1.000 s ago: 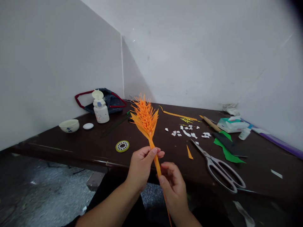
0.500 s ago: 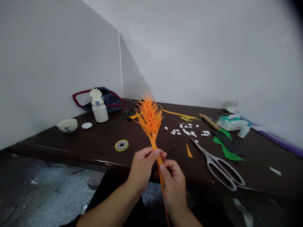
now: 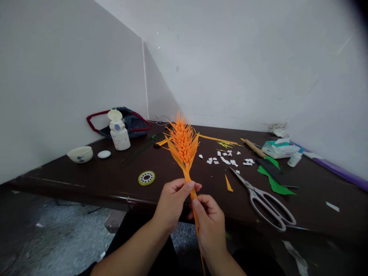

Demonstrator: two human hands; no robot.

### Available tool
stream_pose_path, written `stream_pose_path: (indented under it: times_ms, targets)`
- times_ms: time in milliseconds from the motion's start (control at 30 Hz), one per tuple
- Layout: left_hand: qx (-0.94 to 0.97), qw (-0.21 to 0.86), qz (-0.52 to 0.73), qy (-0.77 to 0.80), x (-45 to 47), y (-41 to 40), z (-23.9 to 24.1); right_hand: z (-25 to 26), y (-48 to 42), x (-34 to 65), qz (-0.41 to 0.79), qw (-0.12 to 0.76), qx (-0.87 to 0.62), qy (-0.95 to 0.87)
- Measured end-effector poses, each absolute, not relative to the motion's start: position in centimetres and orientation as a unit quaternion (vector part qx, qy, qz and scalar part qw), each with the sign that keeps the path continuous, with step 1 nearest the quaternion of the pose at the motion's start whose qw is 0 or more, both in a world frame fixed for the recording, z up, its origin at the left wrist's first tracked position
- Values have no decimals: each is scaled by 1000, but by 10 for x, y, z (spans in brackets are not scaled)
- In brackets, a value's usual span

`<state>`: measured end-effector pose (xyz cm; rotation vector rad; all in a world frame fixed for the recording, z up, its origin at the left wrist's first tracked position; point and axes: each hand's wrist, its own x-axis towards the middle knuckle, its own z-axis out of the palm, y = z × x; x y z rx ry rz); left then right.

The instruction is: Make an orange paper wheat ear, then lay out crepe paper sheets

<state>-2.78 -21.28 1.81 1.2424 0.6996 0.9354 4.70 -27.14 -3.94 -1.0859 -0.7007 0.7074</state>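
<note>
An orange paper wheat ear stands nearly upright in front of me, its bristly head flanked by two pointed orange leaves. Its stem is wrapped in an orange paper strip whose narrow tail hangs below my hands. My left hand pinches the stem just under the leaves, thumb in front. Lower on the wrapped stem, my right hand grips it between thumb and curled fingers. Right of my hands lie large grey-handled scissors, with an orange paper scrap by their tip.
A roll of tape, bowl, white oval object, open-lidded bottle and dark bag are on the left. Right are white paper bits, green paper, a tissue pack and a small bottle.
The right-hand leaf now stands out more fully beside the wheat head. Both hands keep their hold on the stem; the view has shifted slightly.
</note>
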Motion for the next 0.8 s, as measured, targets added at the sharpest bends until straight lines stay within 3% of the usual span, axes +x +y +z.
stream_pose_path:
  times_ms: [433, 667, 800]
  targets:
    - [572, 611, 456, 300, -33, -199, 21, -40, -269, 46, 290, 745, -515, -309]
    - [530, 678, 444, 251, -31, -198, 20, -43, -270, 46, 279, 761, -487, -326]
    - [500, 663, 491, 263, -30, -196, 16, -45, -271, 47, 272, 764, -478, -337]
